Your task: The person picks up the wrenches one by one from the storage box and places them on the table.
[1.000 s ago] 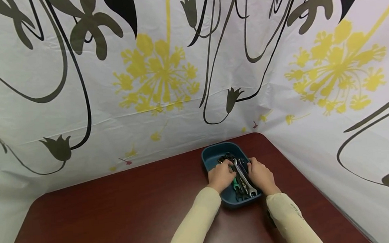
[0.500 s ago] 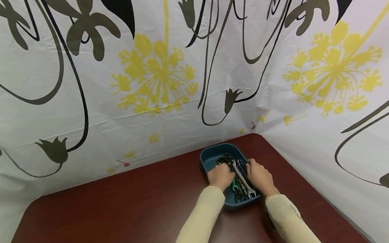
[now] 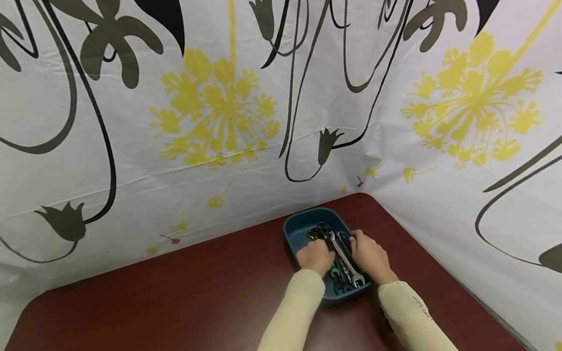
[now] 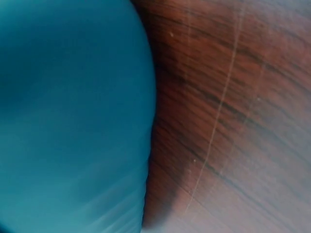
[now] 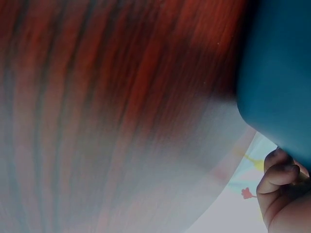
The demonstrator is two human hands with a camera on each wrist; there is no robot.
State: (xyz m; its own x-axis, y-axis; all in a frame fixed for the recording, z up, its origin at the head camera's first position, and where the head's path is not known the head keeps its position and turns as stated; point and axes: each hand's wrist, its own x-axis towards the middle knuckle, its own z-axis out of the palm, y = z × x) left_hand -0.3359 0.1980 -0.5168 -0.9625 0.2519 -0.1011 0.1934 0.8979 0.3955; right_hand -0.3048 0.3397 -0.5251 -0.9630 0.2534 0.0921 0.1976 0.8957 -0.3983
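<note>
A blue tray (image 3: 297, 227) sits on the dark red table (image 3: 173, 311) near its far right corner. Several metal wrenches (image 3: 342, 257) and a green-handled tool lie inside it. My left hand (image 3: 316, 256) lies over the tray's left rim, its fingers curled inward toward the tools. My right hand (image 3: 370, 255) holds the right rim, thumb beside the wrenches. The left wrist view shows only the tray's outer wall (image 4: 73, 121) against the wood. Curled fingers (image 5: 279, 177) of my right hand show beside the tray wall (image 5: 277, 73) in the right wrist view.
A flowered curtain (image 3: 219, 109) closes off the back and right sides of the table, close behind the tray. Bare wood stretches to the left and front of the tray. Cream sleeves (image 3: 285, 325) cover both forearms.
The whole scene has drifted slightly left in the head view. Both hands stay at the tray's sides, and the tray keeps its place on the table.
</note>
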